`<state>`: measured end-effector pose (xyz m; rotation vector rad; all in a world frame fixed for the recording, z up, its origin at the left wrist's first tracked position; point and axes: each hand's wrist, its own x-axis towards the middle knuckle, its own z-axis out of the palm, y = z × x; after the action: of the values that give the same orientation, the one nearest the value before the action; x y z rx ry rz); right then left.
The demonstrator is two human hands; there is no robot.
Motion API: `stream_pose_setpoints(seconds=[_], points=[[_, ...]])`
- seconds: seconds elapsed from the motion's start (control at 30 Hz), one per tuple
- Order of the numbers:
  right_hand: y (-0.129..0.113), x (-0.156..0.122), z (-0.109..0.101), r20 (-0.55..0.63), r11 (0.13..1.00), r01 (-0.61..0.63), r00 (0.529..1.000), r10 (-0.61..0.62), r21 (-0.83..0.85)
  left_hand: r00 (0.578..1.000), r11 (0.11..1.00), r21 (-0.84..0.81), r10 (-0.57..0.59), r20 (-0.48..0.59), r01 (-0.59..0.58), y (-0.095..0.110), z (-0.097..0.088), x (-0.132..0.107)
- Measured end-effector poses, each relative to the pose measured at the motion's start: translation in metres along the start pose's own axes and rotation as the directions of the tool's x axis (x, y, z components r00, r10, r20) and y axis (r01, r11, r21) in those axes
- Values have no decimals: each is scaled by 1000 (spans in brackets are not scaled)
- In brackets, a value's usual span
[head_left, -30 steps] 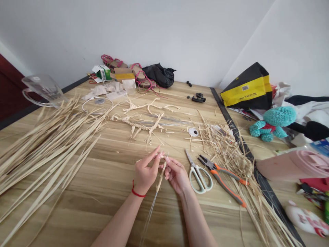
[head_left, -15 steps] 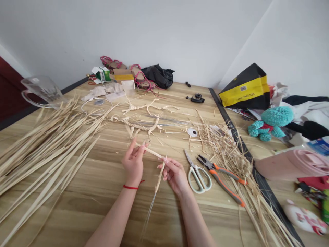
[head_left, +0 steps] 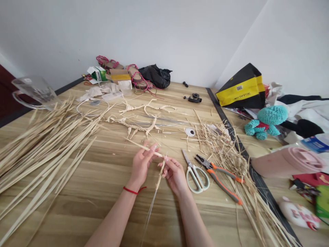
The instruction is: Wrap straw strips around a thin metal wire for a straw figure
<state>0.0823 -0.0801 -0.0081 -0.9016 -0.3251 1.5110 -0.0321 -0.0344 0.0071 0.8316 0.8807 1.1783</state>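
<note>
My left hand (head_left: 142, 164) pinches a flat straw strip (head_left: 138, 145) that runs up and to the left from my fingers. My right hand (head_left: 174, 173) grips the top of a straw-wrapped wire stem (head_left: 159, 176); its bare wires trail down toward me over the wooden table (head_left: 102, 192). The two hands meet at the stem's upper end, where the strip joins it. Just right of my right hand lie white-handled scissors (head_left: 195, 171) and orange-handled pliers (head_left: 218, 175).
A big spread of long straw strips (head_left: 43, 144) covers the left. Finished straw branches (head_left: 140, 120) lie ahead, and straw scraps (head_left: 231, 161) pile at the right. Also around: a clear jug (head_left: 33, 92), sandals (head_left: 120, 68), a yellow-black bag (head_left: 244, 89), a teal crochet toy (head_left: 267, 120).
My left hand pulled the strip out to the left, then came back close to the right hand. The right hand stayed on the stem. The view shifted slightly right.
</note>
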Motion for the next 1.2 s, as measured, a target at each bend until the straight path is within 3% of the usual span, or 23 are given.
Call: stream_pose_setpoints(seconds=[0.13, 0.23, 0.53, 0.77, 0.97, 1.2], points=[[-2, -1, 1, 16, 999, -1, 1000, 0, 37, 990, 952, 303, -83, 116, 45, -4, 4, -4], [-5, -1, 1, 22, 997, -18, 1000, 17, 74, 982, 927, 374, -75, 175, 5, -2, 6, -6], [-7, 0, -2, 138, 988, -128, 984, 115, 90, 946, 963, 262, -142, 291, 64, -3, 5, -3], [-3, 1, -5, 185, 985, -154, 973, 138, 78, 894, 968, 139, -248, 374, 211, -5, 2, -1], [-3, 0, -6, 202, 982, -152, 971, 127, 114, 887, 957, 41, -283, 364, 288, -3, 1, -2], [0, 1, -6, 181, 990, -131, 976, 120, 49, 860, 942, 49, -323, 395, 331, -2, -2, -1]])
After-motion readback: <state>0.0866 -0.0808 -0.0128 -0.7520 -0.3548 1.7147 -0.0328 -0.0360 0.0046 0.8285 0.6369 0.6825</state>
